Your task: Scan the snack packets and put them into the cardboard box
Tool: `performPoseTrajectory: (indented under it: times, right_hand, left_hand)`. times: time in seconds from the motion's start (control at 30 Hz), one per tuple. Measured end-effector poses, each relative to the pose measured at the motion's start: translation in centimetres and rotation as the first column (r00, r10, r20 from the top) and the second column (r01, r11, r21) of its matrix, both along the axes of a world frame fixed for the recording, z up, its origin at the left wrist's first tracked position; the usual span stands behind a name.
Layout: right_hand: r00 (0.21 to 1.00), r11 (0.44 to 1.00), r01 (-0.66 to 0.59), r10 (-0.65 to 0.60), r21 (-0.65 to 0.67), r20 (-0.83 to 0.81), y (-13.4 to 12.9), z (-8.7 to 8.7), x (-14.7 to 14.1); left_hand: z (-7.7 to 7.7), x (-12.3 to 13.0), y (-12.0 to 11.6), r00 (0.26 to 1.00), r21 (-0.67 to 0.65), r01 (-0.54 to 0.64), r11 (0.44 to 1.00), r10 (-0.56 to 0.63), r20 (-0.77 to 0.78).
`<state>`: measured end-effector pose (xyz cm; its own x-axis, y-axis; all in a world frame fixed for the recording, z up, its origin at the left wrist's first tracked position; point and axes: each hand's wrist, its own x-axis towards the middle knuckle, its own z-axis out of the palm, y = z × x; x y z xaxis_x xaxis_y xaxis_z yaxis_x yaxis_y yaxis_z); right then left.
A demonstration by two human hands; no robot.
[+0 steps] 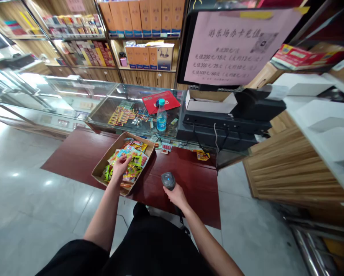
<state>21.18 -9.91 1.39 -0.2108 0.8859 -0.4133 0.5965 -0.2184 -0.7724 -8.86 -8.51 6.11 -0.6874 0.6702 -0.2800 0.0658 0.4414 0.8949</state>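
Note:
My left hand (pixel 120 165) reaches into a shallow cardboard box (pixel 103 165) and rests on the colourful snack packets (pixel 134 157) that fill it; whether the fingers grip a packet I cannot tell. My right hand (pixel 174 195) is wrapped around the handle of a grey barcode scanner (pixel 168 179), whose head shows a blue light and points away from me. Box and scanner sit over a dark red counter (pixel 189 180) in front of me.
A water bottle (pixel 161 115) with a blue cap and a red card (pixel 160 101) lie on the glass display case (pixel 82 99). A black register (pixel 223 126) with a pink notice (pixel 235 46) stands at right. Shelves of boxes (pixel 143 17) line the back. A wooden cabinet (pixel 292 168) stands at right.

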Motion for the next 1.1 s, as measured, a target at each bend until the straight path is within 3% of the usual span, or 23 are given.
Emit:
performPoseTrajectory:
  times: [0.07,0.13,0.2,0.3,0.37,0.43,0.57,0.63,0.73,0.83,0.97,1.1]
  right_hand:
    - [1.0,1.0,0.001,-0.001,0.001,-0.011,0.3,0.4,-0.2]
    - [1.0,1.0,0.019,-0.019,-0.002,-0.017,0.6,0.6,0.2]
    - [0.999,0.999,0.052,-0.052,-0.009,-0.015,0.7,0.6,1.1]
    - [0.993,0.992,0.12,-0.12,-0.026,0.001,0.9,0.5,3.0]
    - [0.985,0.984,0.173,-0.172,-0.039,0.017,0.9,0.4,4.7]
    - [0.973,0.972,0.23,-0.229,-0.051,0.036,0.8,0.3,6.4]
    - [0.933,0.932,0.355,-0.349,-0.074,0.086,0.3,-0.1,9.9]
    - [0.909,0.908,0.412,-0.402,-0.081,0.109,-0.1,-0.4,11.4]
    - [0.877,0.876,0.475,-0.463,-0.083,0.126,-0.9,-0.6,13.1]
    - [0.857,0.856,0.511,-0.499,-0.078,0.129,-1.7,-0.7,14.2]
    - [0.848,0.848,0.524,-0.511,-0.079,0.14,-2.7,-0.7,14.9]
    - [0.863,0.863,0.498,-0.484,-0.088,0.145,-3.1,-0.7,14.3]
  left_hand:
    - [0.5,-1.4,-0.3,0.951,-0.042,-0.057,0.998,0.041,-0.307]
    - [0.6,-1.0,0.3,0.853,-0.028,-0.049,0.998,0.027,-0.522]
    - [0.3,1.1,2.0,0.801,-0.002,0.044,0.999,-0.036,-0.597]
    - [-1.1,7.2,5.7,0.789,-0.015,0.302,0.953,-0.259,-0.557]
    - [-2.6,12.2,8.3,0.74,-0.036,0.507,0.861,-0.457,-0.493]
    - [-4.3,17.4,10.6,0.642,-0.072,0.672,0.737,-0.628,-0.44]
    - [-7.2,26.5,14.9,0.3,-0.224,0.873,0.433,-0.839,-0.453]
    - [-8.3,30.1,16.9,0.163,-0.314,0.884,0.346,-0.858,-0.487]
    - [-9.7,33.8,19.4,0.052,-0.466,0.825,0.32,-0.864,-0.5]
    - [-10.7,35.4,20.9,0.009,-0.549,0.773,0.318,-0.87,-0.492]
    - [-11.1,35.0,20.7,-0.013,-0.56,0.76,0.331,-0.853,-0.522]
    - [-10.6,32.9,18.3,0.014,-0.566,0.741,0.362,-0.851,-0.526]
